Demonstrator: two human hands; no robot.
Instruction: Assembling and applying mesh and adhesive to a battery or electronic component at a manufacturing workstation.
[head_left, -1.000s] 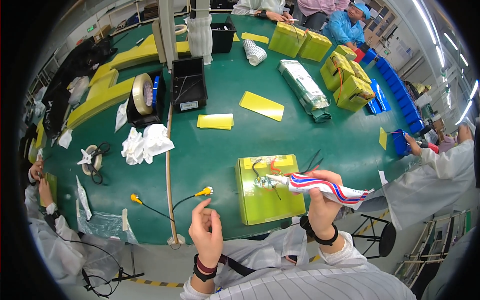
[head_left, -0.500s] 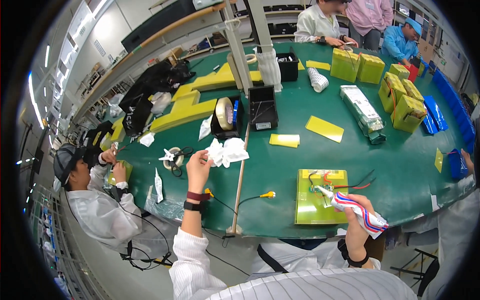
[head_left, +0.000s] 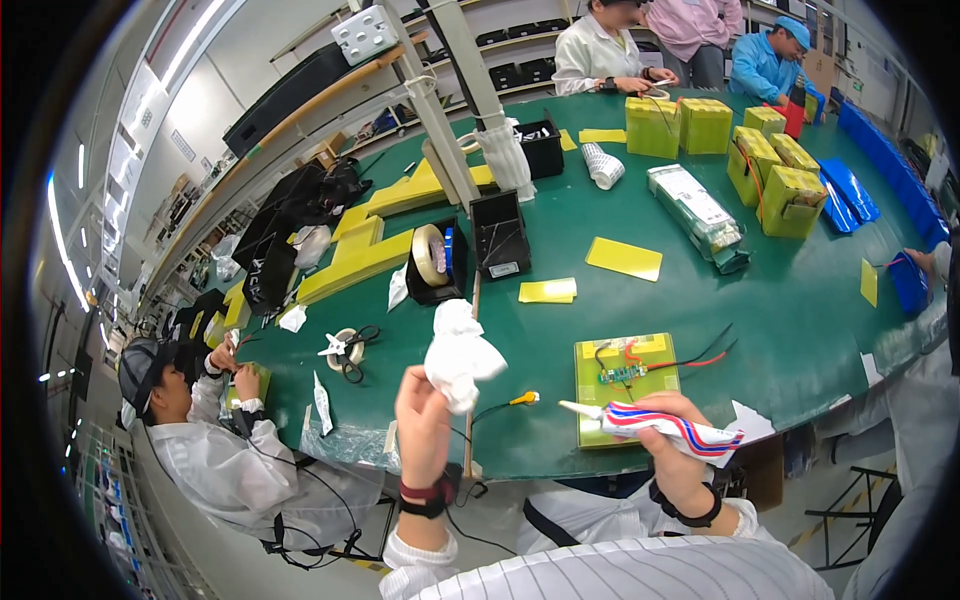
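My left hand (head_left: 424,410) pinches a crumpled white tissue (head_left: 465,352), lifted above the front edge of the green table. My right hand (head_left: 672,448) is wrapped round a white tube with red and blue stripes (head_left: 690,432). Its pale pointed nozzle (head_left: 580,410) points left over a yellow-green battery pack (head_left: 628,352), apart from the circuit board. That small green circuit board (head_left: 622,374) lies on top of the pack, with red and black wires (head_left: 705,358) running off to the right.
Scissors and a tape roll (head_left: 346,352) lie left of the tissue. Black bins (head_left: 500,236) stand mid-table by a post. Yellow sheets (head_left: 623,258) and a wrapped pack (head_left: 700,215) lie beyond. More battery packs (head_left: 792,200) are at the right. A co-worker (head_left: 200,420) sits at the left; others work behind.
My left hand has lifted the tissue off the table and brought it nearer. My right hand has drawn the tube's nozzle left and away from the circuit board.
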